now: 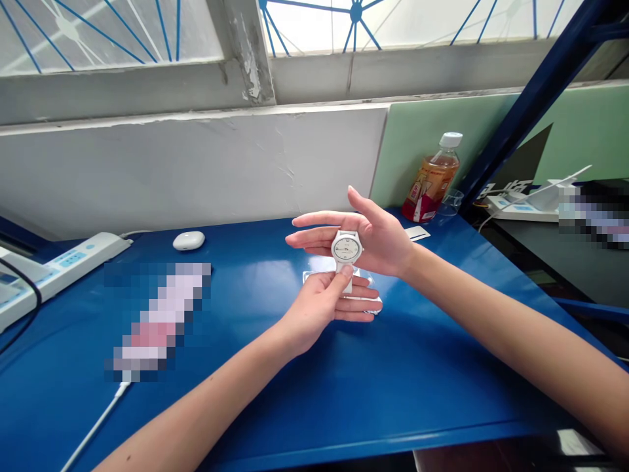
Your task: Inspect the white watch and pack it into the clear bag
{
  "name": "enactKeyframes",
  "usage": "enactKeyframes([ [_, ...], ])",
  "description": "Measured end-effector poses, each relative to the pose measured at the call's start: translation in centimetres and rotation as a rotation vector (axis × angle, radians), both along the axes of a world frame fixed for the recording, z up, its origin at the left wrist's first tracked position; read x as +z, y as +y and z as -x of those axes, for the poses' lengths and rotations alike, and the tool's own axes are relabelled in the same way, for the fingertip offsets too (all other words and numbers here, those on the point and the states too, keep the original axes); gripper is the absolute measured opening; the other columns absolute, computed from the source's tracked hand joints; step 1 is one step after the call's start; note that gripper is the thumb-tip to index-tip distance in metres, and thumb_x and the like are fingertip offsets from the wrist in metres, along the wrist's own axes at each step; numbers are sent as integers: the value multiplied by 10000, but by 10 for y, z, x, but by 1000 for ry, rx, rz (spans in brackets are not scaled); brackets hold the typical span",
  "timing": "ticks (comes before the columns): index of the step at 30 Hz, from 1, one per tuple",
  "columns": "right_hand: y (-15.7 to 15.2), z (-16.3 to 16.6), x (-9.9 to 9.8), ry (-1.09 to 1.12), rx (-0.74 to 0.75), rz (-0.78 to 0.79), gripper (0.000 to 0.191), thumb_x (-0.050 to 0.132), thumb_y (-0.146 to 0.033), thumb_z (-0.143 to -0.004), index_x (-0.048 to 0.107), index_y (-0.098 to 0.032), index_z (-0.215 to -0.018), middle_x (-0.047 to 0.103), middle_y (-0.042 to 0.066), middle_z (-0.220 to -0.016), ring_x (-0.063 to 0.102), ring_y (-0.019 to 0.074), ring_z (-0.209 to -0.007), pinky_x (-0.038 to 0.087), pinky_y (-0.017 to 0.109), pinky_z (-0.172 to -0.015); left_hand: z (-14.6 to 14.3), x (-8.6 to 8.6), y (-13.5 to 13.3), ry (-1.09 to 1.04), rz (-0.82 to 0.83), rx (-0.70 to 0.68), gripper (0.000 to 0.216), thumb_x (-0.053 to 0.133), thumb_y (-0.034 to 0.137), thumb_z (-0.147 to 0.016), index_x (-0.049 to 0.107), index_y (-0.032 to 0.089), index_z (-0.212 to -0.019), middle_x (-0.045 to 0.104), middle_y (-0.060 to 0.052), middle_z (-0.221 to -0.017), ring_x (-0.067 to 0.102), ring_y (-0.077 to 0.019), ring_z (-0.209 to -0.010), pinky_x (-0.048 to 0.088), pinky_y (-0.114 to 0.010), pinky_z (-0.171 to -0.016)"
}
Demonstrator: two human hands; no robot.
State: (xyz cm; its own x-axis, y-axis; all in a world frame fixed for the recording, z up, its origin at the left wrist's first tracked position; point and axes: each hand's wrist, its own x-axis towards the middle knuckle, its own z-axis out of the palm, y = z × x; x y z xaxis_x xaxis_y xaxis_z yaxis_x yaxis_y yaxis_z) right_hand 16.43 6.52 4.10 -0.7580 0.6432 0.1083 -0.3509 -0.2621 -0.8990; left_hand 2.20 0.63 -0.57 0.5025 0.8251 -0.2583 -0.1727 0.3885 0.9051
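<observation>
A white wristwatch (346,247) with a round, pale dial faces me above the middle of the desk. My left hand (324,298) pinches its lower strap under the thumb, the other fingers stretched out below. Just behind the watch is my right hand (378,239), palm toward me, fingers extended and thumb raised. Whether the right hand touches the watch, I cannot tell. Beneath the left hand a clear and white item (374,307) lies on the desk, mostly covered, so its kind is unclear.
On the blue desk (246,400) are a white earbud case (189,240), a blurred-out phone-like object (162,321) with a white cable (95,426), and a white power strip (73,265). A drink bottle (432,180) stands at the back right by a white card (417,233).
</observation>
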Motion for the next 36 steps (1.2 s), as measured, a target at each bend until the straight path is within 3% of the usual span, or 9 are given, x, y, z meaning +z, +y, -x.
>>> enactKeyframes([
  [7,2,-1,-1,2,43,30,712,265,-699,-937,664,-180,-1218,700,120,-1245,609,288,-1217,426,453,-1061,0,-2,0,-26,-34,-22,572,593,631,-891,680,78,-1012,755,-201,-999,739,-318,-968,576,-430,-875],
  [16,-2,1,1,-25,14,75,601,288,-589,-959,667,-185,-1192,714,117,-1217,661,266,-1129,484,434,-998,-2,-2,-1,-79,-82,-53,556,613,635,-871,679,94,-977,760,-166,-927,752,-288,-862,578,-409,-815],
  [20,0,2,0,-33,-83,12,543,360,-574,-959,708,-186,-1114,678,103,-1287,614,266,-1200,471,412,-1025,-2,-1,-1,-21,-160,5,522,625,597,-880,682,86,-971,760,-164,-899,751,-293,-847,577,-419,-807],
  [25,-4,-16,-8,-127,-431,-136,279,554,-386,-924,731,-199,-1031,715,84,-1194,631,236,-1147,466,398,-1023,5,1,0,163,-475,232,392,612,509,-921,684,131,-1001,758,-123,-958,734,-275,-911,563,-389,-843],
  [29,-24,-40,-23,-261,-588,-236,278,601,-394,-920,706,-216,-1105,746,75,-1074,672,230,-1058,514,410,-953,16,-2,6,502,-813,369,277,532,414,-985,689,189,-1023,747,-74,-992,705,-221,-909,518,-312,-813],
  [32,-41,-50,-33,-334,-649,-351,334,540,-446,-957,671,-228,-1174,764,63,-930,713,228,-935,562,383,-813,22,-9,10,736,-1116,356,248,492,342,-998,687,189,-996,724,-54,-864,665,-187,-755,494,-281,-712],
  [36,-52,-51,-42,-432,-733,-548,322,602,-433,-928,694,-228,-1159,735,17,-747,697,185,-704,564,336,-675,24,-20,12,898,-1380,335,286,473,273,-989,642,160,-1190,726,-104,-988,683,-215,-844,508,-298,-743],
])
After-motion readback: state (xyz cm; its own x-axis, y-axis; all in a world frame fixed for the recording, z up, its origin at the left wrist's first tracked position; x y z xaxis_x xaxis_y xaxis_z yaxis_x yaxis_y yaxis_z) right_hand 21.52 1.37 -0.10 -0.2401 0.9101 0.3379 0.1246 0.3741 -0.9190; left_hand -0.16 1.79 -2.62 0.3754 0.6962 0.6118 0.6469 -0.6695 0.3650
